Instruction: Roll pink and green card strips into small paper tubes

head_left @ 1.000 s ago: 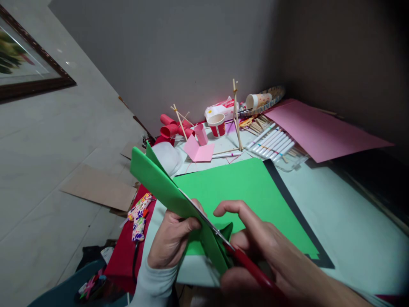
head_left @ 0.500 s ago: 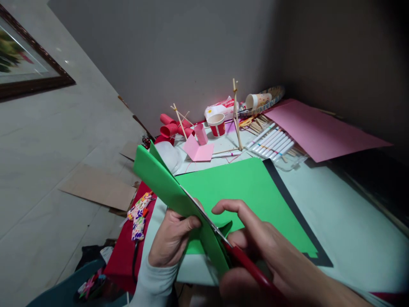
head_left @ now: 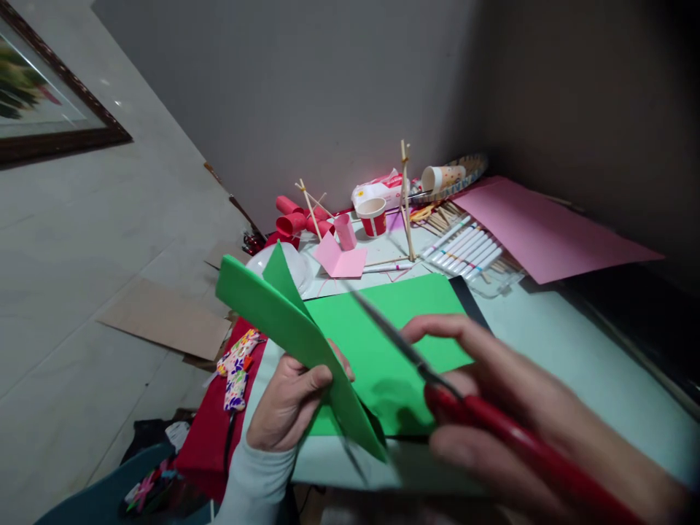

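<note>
My left hand [head_left: 288, 407] pinches a folded green paper piece [head_left: 284, 328] that sticks up and to the left over the table's near edge. My right hand [head_left: 525, 430] grips red-handled scissors [head_left: 432, 379], blurred, with the blades pointing up-left over a flat green sheet [head_left: 383, 328]. The blades are clear of the folded piece. The flat green sheet lies on a black sheet [head_left: 470, 299] on the pale table [head_left: 574, 350].
Behind lie a row of markers [head_left: 464, 244], a pink folded card [head_left: 339, 259], red paper rolls [head_left: 292, 219], a red-and-white cup [head_left: 372, 216], upright wooden sticks [head_left: 405, 204], a large pink sheet [head_left: 541, 226]. Cardboard [head_left: 164, 324] lies on the floor at left.
The scissors have pulled out of the folded green piece and swung right, over the flat sheet. My right hand rose and moved right; the left hand tilted the folded piece slightly.
</note>
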`<act>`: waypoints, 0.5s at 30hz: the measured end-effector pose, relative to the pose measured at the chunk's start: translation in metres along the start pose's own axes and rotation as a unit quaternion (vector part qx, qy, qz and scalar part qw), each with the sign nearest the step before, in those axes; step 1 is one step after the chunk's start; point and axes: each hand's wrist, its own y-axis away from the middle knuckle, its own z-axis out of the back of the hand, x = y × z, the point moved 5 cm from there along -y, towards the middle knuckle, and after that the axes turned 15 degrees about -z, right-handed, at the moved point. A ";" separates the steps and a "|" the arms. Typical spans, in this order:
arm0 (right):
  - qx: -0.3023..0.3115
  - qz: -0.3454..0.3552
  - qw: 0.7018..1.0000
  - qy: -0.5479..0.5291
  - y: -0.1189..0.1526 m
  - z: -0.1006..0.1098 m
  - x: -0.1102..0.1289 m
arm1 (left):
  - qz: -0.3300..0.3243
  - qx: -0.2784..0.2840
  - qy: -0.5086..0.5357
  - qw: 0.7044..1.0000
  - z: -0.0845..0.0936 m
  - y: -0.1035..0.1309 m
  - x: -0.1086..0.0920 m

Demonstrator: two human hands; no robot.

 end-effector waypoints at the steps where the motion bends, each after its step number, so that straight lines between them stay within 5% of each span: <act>1: -0.042 -0.006 0.997 0.059 0.000 0.010 -0.002 | 0.002 -0.004 0.004 1.000 0.003 0.000 -0.001; 3: -0.118 -0.009 0.967 0.228 -0.006 0.024 -0.006 | 0.004 -0.015 0.015 1.000 0.009 0.000 -0.001; 6: -0.183 -0.075 0.843 0.501 -0.031 0.034 -0.024 | 0.007 -0.037 0.033 0.999 0.015 0.001 0.002; 8: -0.179 -0.077 0.798 0.570 -0.047 0.036 -0.036 | 0.013 -0.045 0.036 0.998 0.017 0.001 0.004; 13: -0.196 -0.010 0.777 0.599 -0.056 0.039 -0.037 | 0.010 -0.036 0.029 0.999 0.013 -0.002 0.005; 15: -0.192 0.010 0.803 0.564 -0.052 0.037 -0.026 | 0.012 -0.041 0.034 0.999 0.010 -0.002 0.006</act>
